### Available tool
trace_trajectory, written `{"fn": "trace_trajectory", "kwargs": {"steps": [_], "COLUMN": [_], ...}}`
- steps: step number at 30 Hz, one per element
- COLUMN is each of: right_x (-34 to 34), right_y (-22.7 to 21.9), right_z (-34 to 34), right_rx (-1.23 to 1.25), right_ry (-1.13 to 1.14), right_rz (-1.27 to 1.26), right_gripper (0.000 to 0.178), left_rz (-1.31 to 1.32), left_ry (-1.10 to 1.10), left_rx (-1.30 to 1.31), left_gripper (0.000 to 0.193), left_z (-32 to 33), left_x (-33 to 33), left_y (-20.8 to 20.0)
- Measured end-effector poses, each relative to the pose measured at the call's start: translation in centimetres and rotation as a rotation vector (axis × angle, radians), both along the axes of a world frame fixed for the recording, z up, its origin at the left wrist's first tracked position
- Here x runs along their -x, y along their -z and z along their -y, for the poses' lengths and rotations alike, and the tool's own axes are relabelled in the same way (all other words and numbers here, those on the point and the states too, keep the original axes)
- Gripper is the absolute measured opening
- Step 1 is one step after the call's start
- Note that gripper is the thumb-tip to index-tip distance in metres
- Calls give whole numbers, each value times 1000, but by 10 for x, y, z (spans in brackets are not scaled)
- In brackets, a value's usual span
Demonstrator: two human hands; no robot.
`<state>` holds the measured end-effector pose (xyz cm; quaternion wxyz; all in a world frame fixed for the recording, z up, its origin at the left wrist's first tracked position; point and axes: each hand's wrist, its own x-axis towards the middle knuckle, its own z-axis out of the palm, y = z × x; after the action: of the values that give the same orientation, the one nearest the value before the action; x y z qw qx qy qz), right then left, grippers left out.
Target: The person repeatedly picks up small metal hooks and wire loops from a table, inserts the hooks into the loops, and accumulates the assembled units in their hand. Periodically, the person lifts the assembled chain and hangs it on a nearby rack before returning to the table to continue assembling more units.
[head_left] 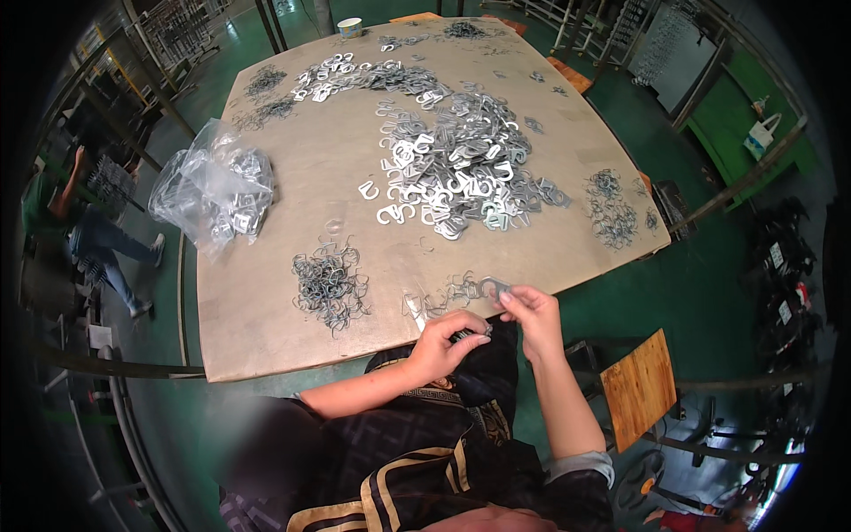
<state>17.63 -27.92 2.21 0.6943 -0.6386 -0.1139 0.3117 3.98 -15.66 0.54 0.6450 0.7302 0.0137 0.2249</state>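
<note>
At the table's near edge my right hand (534, 317) pinches a flat grey metal hook (493, 287) between thumb and fingers. Just left of it, my left hand (448, 344) is curled closed around small metal pieces (461, 335), partly hidden by the fingers; they look like wire clips. A few loose wire clips (461, 285) lie beyond my hands. To the left sits a tangled pile of bent wire clips (328, 284). In the middle of the table is a large heap of flat metal hooks (461, 164).
A clear plastic bag of metal parts (217, 186) rests on the table's left edge. More wire clips (612, 213) lie at the right. A paper tub (350, 27) stands at the far edge. A wooden stool (638, 390) is at my right; a person (93, 226) is at far left.
</note>
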Motion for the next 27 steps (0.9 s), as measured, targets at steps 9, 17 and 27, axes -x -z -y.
{"fn": "trace_trajectory", "kwargs": {"steps": [9,17,27], "right_x": [38,46,53], "right_y": [-6,-1,-6], "right_z": [24,37,39], "right_rx": [-41,61,125], "right_ry": [10,125,135], "right_rz": [217,574,678], "right_gripper": [10,9,8], "left_rz": [-55,-50,-296], "left_ry": [-69,-192,-90], "left_rx": [-62,-539,-1590], "left_gripper": [11,14,8], "left_z": [10,-51,-140], "left_x": [-1,-16,-75], "left_y": [2,19,45]}}
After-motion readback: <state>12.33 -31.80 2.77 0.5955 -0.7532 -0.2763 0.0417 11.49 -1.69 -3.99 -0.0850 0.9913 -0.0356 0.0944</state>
